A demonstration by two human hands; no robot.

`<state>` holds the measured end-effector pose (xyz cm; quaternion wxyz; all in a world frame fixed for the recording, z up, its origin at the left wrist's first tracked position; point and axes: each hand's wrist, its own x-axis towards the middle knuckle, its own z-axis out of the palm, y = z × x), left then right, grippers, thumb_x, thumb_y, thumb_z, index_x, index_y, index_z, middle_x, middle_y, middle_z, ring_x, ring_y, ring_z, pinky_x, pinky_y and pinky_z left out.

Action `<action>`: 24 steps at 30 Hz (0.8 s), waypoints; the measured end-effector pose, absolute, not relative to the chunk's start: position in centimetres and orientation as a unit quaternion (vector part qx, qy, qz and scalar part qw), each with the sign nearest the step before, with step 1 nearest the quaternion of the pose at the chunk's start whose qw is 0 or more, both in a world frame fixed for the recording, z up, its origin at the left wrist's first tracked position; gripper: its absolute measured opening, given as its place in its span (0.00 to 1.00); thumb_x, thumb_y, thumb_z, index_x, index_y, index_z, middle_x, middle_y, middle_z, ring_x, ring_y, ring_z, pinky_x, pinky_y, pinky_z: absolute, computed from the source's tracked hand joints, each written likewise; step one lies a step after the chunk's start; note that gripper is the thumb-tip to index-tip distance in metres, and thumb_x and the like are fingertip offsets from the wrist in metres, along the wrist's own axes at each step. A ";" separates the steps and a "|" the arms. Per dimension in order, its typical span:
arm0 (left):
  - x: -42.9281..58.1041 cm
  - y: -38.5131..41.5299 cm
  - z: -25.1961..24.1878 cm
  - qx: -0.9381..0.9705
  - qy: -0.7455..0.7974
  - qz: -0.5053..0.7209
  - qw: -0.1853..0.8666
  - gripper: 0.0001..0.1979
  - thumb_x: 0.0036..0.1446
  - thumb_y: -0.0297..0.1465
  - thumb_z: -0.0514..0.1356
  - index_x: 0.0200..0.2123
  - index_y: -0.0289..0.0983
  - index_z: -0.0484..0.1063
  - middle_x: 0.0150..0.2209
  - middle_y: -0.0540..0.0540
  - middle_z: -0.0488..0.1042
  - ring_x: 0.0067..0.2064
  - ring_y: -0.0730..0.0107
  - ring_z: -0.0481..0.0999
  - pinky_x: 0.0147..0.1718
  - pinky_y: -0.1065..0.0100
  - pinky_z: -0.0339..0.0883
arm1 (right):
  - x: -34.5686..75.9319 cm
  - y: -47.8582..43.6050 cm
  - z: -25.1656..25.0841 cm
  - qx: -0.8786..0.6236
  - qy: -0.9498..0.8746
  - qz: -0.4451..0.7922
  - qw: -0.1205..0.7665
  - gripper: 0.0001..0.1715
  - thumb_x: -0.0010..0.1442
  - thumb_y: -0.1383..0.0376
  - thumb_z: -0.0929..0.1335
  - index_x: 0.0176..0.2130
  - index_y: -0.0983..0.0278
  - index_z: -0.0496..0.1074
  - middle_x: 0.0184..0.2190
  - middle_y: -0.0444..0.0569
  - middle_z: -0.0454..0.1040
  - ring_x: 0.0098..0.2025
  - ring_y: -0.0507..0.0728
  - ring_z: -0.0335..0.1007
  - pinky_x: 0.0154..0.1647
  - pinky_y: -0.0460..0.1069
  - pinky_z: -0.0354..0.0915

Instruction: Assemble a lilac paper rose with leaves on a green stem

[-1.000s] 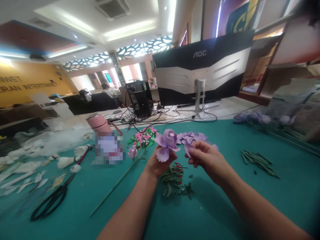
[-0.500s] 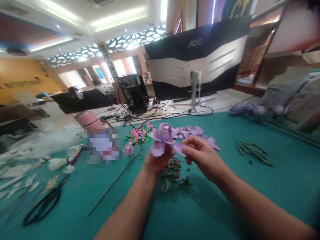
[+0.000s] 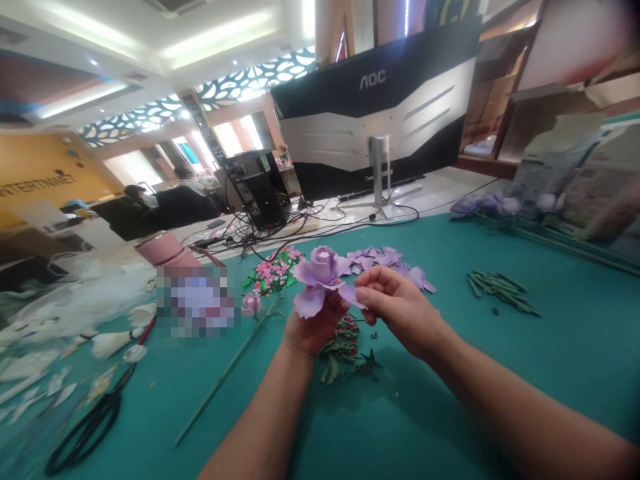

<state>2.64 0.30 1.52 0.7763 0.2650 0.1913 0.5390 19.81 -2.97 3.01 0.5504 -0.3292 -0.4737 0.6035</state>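
My left hand [image 3: 313, 330] is closed around the base of a purple artificial flower [image 3: 324, 267], which stands upright with several petals spread out. Between the thumb and fingers of my right hand [image 3: 395, 300] is a loose-looking purple petal [image 3: 351, 295], its inner end at the flower's right underside. Whether that end is joined to the flower I cannot tell. Behind my hands lies a heap of purple petals [image 3: 377, 259]. Below them are green leaf pieces with red tips [image 3: 343, 347] and a green star-shaped sepal [image 3: 369, 364].
Left of my hands, a flower on a long green stem [image 3: 220, 380] lies near pink blossoms [image 3: 277, 269]. Black scissors [image 3: 90, 427], a shuttlecock [image 3: 113, 343] and a pink bottle [image 3: 165, 252] are farther left. Green sticks [image 3: 503, 292] lie right; a monitor [image 3: 375, 127] stands behind.
The petal in my right hand has come closer to the flower's underside, and my right hand has shifted slightly left. The whole view has swung a little to the right.
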 end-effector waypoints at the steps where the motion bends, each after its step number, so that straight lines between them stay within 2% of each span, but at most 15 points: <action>1: 2.7 0.3 1.6 0.265 0.191 0.537 0.778 0.04 0.56 0.30 0.64 0.30 0.37 0.77 0.35 0.47 0.80 0.38 0.66 0.79 0.39 0.65 0.72 | 19.8 -3.0 3.1 -0.330 -0.474 0.604 0.550 0.13 0.55 0.58 0.74 0.37 0.61 0.71 0.21 0.38 0.68 0.22 0.48 0.65 0.25 0.46 0.61; 9: 3.0 0.0 1.9 0.255 0.197 0.539 0.778 0.04 0.56 0.31 0.64 0.32 0.36 0.77 0.35 0.45 0.80 0.37 0.66 0.78 0.38 0.65 0.72 | 19.7 -3.0 3.1 -0.333 -0.470 0.601 0.554 0.14 0.53 0.58 0.75 0.36 0.61 0.71 0.22 0.39 0.69 0.22 0.49 0.65 0.24 0.47 0.61; 17: 3.3 -0.2 2.3 0.264 0.211 0.550 0.764 0.11 0.57 0.30 0.63 0.45 0.40 0.77 0.34 0.47 0.78 0.36 0.68 0.77 0.40 0.66 0.70 | 19.7 -3.0 2.9 -0.339 -0.463 0.604 0.553 0.13 0.53 0.59 0.75 0.35 0.61 0.71 0.21 0.39 0.69 0.21 0.48 0.64 0.23 0.47 0.61; 24: 3.5 -0.4 2.0 0.273 0.202 0.547 0.765 0.15 0.54 0.28 0.66 0.46 0.41 0.76 0.35 0.47 0.78 0.35 0.68 0.77 0.36 0.67 0.70 | 19.7 -3.0 3.0 -0.334 -0.451 0.607 0.562 0.13 0.52 0.59 0.76 0.33 0.62 0.71 0.22 0.39 0.70 0.21 0.48 0.64 0.22 0.46 0.61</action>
